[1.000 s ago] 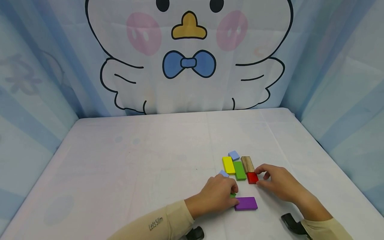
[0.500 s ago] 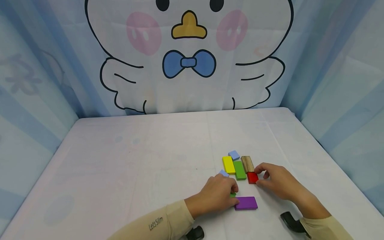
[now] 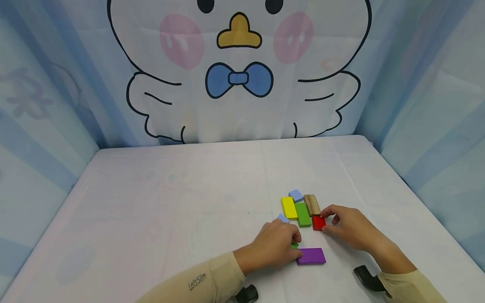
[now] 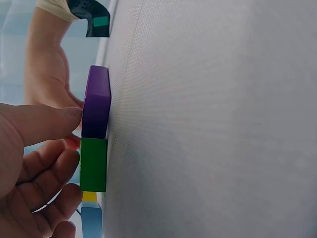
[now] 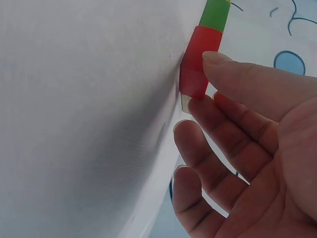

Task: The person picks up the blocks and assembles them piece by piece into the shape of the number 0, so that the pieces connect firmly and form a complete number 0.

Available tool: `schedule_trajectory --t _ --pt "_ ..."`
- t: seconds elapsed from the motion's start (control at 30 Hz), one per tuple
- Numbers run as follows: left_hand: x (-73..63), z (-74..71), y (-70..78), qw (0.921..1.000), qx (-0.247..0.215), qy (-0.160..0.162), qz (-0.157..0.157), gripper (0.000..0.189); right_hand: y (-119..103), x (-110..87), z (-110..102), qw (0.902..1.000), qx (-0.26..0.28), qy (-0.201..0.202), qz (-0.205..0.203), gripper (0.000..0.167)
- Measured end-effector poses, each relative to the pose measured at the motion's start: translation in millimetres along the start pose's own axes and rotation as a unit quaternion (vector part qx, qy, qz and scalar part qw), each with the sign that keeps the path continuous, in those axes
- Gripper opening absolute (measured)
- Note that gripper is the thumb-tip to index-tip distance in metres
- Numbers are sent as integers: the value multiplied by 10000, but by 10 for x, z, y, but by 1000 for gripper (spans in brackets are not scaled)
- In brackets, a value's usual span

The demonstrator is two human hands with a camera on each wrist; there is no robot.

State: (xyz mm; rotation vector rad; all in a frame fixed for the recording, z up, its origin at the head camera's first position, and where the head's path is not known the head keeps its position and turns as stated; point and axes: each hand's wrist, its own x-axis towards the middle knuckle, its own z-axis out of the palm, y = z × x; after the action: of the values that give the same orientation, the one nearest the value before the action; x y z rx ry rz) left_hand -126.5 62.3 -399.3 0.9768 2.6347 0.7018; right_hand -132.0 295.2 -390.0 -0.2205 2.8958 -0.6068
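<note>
My left hand (image 3: 273,243) spans the left end of a purple block (image 3: 313,256) and a green block (image 4: 93,164) beside it. Its thumb lies on the purple block, and its curled fingers are at the green one, mostly hidden under the hand in the head view. With thumb and index finger my right hand (image 3: 350,229) pinches a small red block (image 3: 318,223). That red block meets the near end of a wood-grain block (image 3: 312,205). A second green block (image 3: 303,214) lies left of these, with a yellow block (image 3: 289,208) alongside it.
A light blue block (image 3: 296,195) lies behind the yellow one. Another light blue block (image 3: 282,218) shows just past the left knuckles. White cloth covers the table (image 3: 182,202), and a printed curtain (image 3: 238,113) stands along its back and sides.
The red block and the wood-grain block have shifted slightly left and away, with the right hand moving along slightly. The left hand and the purple block stay in place.
</note>
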Motion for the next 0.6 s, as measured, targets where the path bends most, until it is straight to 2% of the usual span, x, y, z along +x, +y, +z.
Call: schedule_trajectory --t 0.6 --pt "13 13 -24 10000 -60 -3 9 21 -9 21 5 10000 39 46 -55 33"
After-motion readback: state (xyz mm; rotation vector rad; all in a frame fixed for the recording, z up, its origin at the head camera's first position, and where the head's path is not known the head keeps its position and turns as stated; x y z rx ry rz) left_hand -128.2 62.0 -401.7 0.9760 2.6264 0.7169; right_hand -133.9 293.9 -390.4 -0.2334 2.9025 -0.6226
